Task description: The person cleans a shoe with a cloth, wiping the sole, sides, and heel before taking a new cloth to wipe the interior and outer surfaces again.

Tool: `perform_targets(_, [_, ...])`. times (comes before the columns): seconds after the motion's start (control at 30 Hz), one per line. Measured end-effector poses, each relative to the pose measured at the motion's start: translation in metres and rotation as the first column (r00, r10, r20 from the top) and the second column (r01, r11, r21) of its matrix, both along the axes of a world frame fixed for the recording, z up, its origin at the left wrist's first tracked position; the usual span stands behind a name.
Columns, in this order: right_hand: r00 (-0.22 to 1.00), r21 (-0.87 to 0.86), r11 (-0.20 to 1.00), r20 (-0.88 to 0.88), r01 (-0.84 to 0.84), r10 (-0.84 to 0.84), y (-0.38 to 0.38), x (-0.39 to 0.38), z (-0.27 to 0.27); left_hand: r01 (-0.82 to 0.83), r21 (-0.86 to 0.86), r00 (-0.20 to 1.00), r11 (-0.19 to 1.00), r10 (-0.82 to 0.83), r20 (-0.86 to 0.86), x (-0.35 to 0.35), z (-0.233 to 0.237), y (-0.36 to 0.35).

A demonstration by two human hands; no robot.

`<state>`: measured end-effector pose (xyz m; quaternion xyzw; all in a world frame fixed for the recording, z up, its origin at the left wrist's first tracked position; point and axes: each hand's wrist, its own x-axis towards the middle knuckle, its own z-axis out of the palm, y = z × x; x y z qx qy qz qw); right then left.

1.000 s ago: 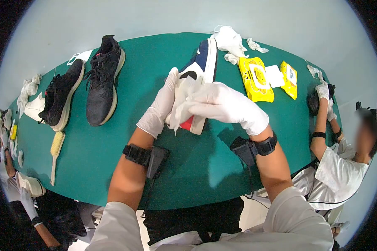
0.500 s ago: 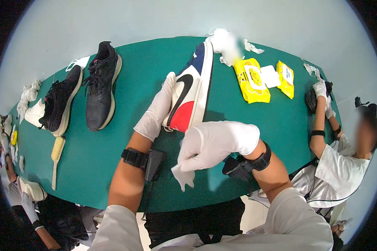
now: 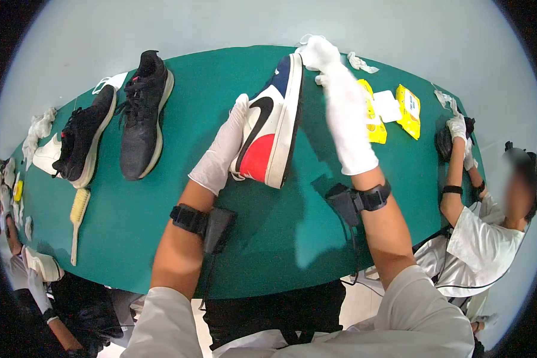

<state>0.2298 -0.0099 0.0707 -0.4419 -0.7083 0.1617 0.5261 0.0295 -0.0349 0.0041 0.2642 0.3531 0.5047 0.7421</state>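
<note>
My gloved left hand [image 3: 224, 149] grips a white, navy and red sneaker [image 3: 268, 128] by its side, tilted on edge on the green table [image 3: 268, 238]. My gloved right hand [image 3: 346, 119] stretches out past the sneaker's toe to the table's far edge. Its fingertips are in a pile of crumpled white wipes [image 3: 316, 51]. The white glove and the wipes blend together, so the grip there is unclear.
Two yellow wipe packs [image 3: 410, 110] lie right of my right arm. Two black shoes [image 3: 140, 113] and a white shoe [image 3: 45, 158] lie at left, a brush [image 3: 77, 218] below them. At right a co-worker [image 3: 477, 232] handles a dark shoe [image 3: 444, 143].
My right hand drew a white wipe off the sneaker toward the near edge, then swung out to the wipe pile at the far edge. My left hand has kept hold of the sneaker.
</note>
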Motion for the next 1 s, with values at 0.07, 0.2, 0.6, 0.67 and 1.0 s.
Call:
perform_targets(0.07, [0.949, 0.020, 0.974, 0.231, -0.224, 0.213, 0.004, -0.008, -0.018, 0.001, 0.007, 1.000, 1.000, -0.001, -0.016, 0.001, 0.001, -0.001])
perform_targets(0.2, [0.874, -0.057, 0.941, 0.356, -0.333, 0.331, -0.021, -0.019, 0.001, 0.041, 0.062, 0.997, 0.997, -0.045, 0.061, -0.004, -0.006, 0.002])
perform_targets(0.6, [0.588, -0.448, 0.575, 0.128, -0.685, 0.799, -0.055, -0.015, 0.024, 0.120, 0.039, 0.979, 0.992, -0.125, 0.164, 0.002, 0.005, -0.006])
perform_targets(0.67, [0.623, -0.389, 0.642, 0.192, -0.661, 0.758, -0.067, -0.019, 0.028, 0.085, 0.019, 0.994, 0.996, -0.086, 0.069, 0.002, 0.012, -0.011])
perform_targets(1.0, [0.296, -0.661, 0.213, -0.014, -0.719, 0.955, -0.072, -0.021, 0.019, 0.046, 0.013, 0.999, 0.999, -0.046, -0.023, 0.001, 0.002, -0.005])
